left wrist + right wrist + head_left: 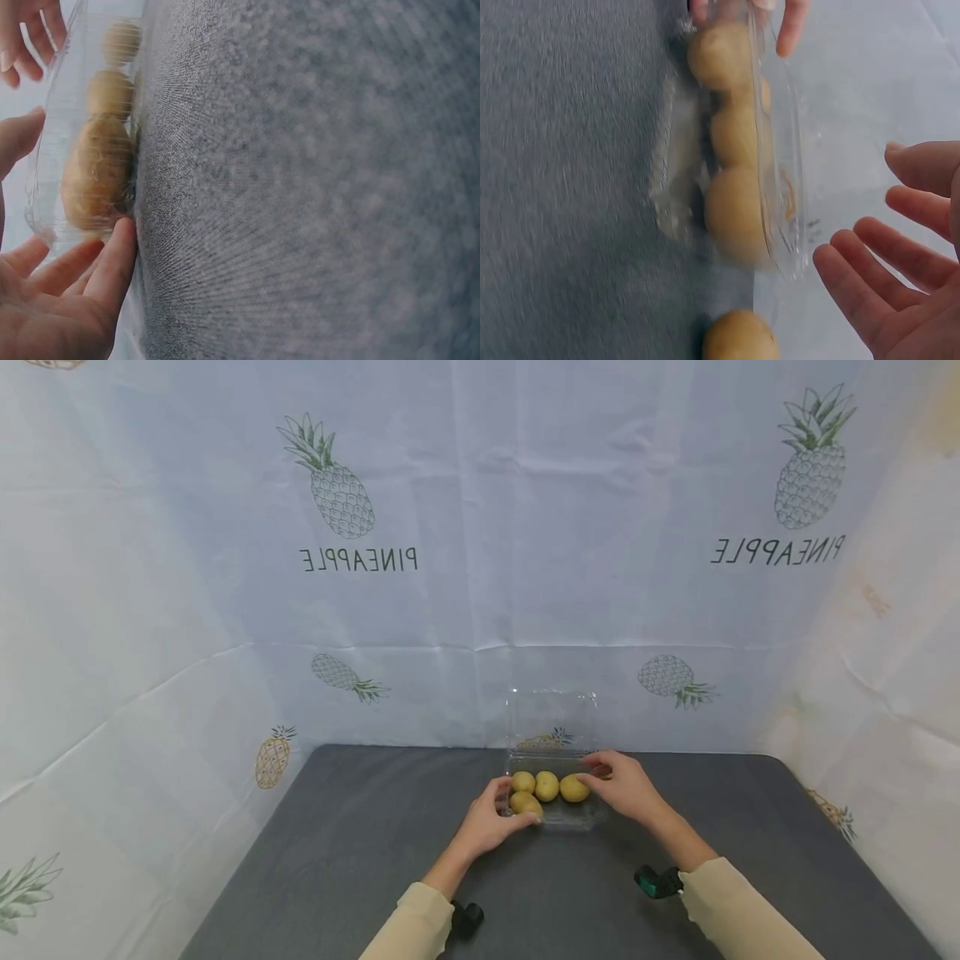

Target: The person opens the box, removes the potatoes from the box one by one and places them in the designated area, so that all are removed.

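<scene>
A clear plastic clamshell container [568, 822] sits on the table with its lid [551, 708] raised at the back. Several yellow potatoes [547, 786] lie in it, seen through the wall in both wrist views. At its left end, my left hand [483, 822] has its fingers spread around the corner; in the left wrist view the fingertips [124, 229] touch the wall. By the right end is my right hand [624, 787], its fingers parted and palm bare in the right wrist view. Another potato [740, 339] lies outside the container there, hidden in the head view.
The dark grey table [555, 893] runs back to a white curtain [480, 593] printed with pineapples. More curtain hangs on both sides. Black wrist-worn devices [658, 882] show beneath the forearms, under pale sleeves [742, 910].
</scene>
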The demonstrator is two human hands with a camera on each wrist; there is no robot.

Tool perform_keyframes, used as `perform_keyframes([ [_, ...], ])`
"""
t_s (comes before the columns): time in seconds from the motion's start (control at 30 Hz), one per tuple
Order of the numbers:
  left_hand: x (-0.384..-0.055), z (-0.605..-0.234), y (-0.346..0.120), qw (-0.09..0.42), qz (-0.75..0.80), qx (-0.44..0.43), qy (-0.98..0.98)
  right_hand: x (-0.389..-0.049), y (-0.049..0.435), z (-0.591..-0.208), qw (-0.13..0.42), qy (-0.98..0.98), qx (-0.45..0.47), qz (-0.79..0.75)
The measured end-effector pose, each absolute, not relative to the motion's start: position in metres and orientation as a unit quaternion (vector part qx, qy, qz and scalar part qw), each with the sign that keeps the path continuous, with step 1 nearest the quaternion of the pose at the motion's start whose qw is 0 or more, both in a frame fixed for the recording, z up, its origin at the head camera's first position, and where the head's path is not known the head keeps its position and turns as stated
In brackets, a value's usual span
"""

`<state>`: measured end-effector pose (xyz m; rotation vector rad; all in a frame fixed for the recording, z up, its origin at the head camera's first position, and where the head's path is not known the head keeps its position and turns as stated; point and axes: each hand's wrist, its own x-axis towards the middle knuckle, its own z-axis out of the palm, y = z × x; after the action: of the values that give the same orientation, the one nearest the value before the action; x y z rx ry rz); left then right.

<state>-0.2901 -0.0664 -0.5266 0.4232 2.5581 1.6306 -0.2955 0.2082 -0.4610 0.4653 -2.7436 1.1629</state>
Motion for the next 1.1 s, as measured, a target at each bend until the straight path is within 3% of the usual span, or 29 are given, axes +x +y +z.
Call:
perform_keyframes([
  [1.1, -0.291, -0.532, -0.069, 0.039, 0.532, 0.140, 0.834, -0.310, 0.145, -0.493, -0.038, -0.891, 0.231, 0.389],
])
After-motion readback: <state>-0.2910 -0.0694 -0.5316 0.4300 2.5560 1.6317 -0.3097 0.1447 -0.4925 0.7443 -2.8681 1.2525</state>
